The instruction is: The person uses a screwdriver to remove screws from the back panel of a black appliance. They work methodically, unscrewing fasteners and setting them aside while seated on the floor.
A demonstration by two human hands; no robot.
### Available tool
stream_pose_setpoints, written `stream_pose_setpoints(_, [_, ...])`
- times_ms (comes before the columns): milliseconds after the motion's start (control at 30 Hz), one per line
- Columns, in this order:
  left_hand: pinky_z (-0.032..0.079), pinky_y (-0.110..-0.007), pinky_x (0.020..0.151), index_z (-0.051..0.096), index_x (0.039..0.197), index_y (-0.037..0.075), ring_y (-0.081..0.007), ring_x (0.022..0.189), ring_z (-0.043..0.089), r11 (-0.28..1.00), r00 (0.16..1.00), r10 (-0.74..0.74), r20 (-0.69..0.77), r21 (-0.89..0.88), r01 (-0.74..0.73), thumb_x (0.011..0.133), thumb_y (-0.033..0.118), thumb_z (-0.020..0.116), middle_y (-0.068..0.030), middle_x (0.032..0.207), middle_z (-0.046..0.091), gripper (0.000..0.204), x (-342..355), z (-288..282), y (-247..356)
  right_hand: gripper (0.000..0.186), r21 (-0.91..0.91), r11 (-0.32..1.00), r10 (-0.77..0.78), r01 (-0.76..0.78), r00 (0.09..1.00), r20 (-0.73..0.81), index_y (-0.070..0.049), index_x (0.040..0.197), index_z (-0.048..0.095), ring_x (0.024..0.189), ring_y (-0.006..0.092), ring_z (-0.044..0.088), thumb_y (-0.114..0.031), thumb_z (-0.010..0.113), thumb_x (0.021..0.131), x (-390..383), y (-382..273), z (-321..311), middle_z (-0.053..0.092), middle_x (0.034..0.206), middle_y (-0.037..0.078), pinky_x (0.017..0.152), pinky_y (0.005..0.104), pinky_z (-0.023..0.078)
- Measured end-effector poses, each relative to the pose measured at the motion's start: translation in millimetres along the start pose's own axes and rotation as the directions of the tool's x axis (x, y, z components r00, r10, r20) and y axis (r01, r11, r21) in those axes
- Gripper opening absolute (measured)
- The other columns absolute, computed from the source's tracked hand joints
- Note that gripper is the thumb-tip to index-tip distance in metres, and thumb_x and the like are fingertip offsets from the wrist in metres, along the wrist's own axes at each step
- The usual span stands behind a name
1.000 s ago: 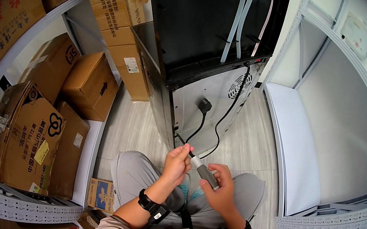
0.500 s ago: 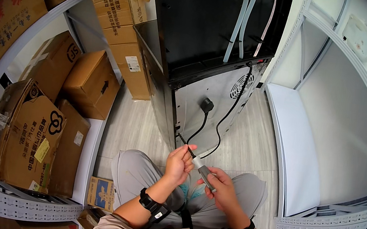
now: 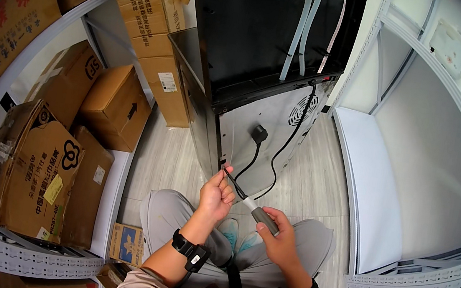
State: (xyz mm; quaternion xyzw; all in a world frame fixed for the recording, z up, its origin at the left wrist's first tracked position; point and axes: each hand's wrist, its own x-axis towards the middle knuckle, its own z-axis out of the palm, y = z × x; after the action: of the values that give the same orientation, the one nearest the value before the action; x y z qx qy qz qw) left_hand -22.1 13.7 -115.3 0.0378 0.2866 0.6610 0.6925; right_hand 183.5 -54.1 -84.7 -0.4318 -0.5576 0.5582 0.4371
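My right hand (image 3: 278, 242) is closed around the grey handle of a screwdriver (image 3: 264, 219), which has a silver collar and a long dark shaft. The shaft slants up and left to the lower left edge of a tall appliance's pale back panel (image 3: 248, 124). My left hand (image 3: 215, 198) is closed in a pinch by the shaft's tip, at that edge. Whatever is between its fingertips is too small to make out. Beside the shaft, a black power cord (image 3: 253, 162) hangs from a plug (image 3: 259, 133) on the panel.
Above the pale panel is the appliance's black upper back (image 3: 253, 34) with pale hoses (image 3: 301, 29). A tall cardboard box (image 3: 162, 83) stands left of it. Shelving with several cartons (image 3: 39, 169) fills the left side; a white shelf (image 3: 367, 188) is on the right.
My left hand has moved up and left to the appliance's lower edge, its fingertips now by the shaft's tip. My right hand and the screwdriver have shifted slightly to the right.
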Motion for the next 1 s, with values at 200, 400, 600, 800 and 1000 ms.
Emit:
stream_pose_setpoints(200, [0.025,-0.023,0.045,0.058,0.111,0.008,-0.0074,0.047,0.026,0.996,0.999,-0.034,0.036,-0.083,0.037,0.102,0.026,0.049,0.0059,0.057,0.028,0.022,1,0,0,0.036,-0.052,0.998,-0.039,0.038,0.999,-0.013,-0.001,0.122,0.056,0.093,0.0118,0.056,-0.009,0.066,0.088,-3,3,0,0.061,0.102,0.006,0.083,0.0266,0.046])
stream_pose_setpoints(400, [0.025,-0.023,0.044,0.059,0.108,0.009,-0.0075,0.047,0.026,0.991,0.998,-0.046,0.037,-0.122,0.050,0.101,0.026,0.052,0.0062,0.056,0.029,0.020,2,-1,-1,0.037,-0.053,0.998,-0.027,0.026,1.000,-0.013,-0.001,0.123,0.056,0.092,0.0121,0.056,-0.011,0.066,0.089,-5,-2,0,0.061,0.102,0.007,0.082,0.0267,0.046])
stream_pose_setpoints(600, [0.023,-0.024,0.042,0.061,0.096,0.010,-0.0079,0.044,0.024,0.988,0.999,-0.040,-0.023,-0.149,0.036,0.098,0.024,0.056,0.0065,0.052,0.025,0.014,3,2,0,0.037,-0.071,0.995,-0.064,0.063,0.998,-0.016,-0.001,0.122,0.056,0.092,0.0123,0.057,-0.010,0.066,0.088,-7,0,-2,0.061,0.101,0.007,0.082,0.0270,0.046])
stream_pose_setpoints(800, [0.023,-0.026,0.040,0.059,0.083,0.011,-0.0087,0.043,0.025,0.990,0.994,0.008,-0.107,-0.141,-0.023,0.091,0.023,0.057,0.0061,0.050,0.026,0.015,3,8,-4,0.036,-0.062,0.996,-0.066,0.064,0.998,-0.017,0.000,0.122,0.057,0.092,0.0113,0.056,-0.010,0.066,0.088,-9,0,-5,0.061,0.102,0.006,0.082,0.0265,0.046])
stream_pose_setpoints(1000, [0.025,-0.028,0.041,0.053,0.072,0.012,-0.0108,0.044,0.027,0.994,0.995,-0.025,-0.097,-0.104,0.015,0.084,0.021,0.049,0.0047,0.050,0.029,0.016,1,6,2,0.034,0.006,0.999,-0.054,0.054,0.998,-0.016,0.000,0.120,0.058,0.090,0.0097,0.056,-0.008,0.066,0.088,-12,1,-10,0.061,0.101,0.004,0.080,0.0252,0.046])
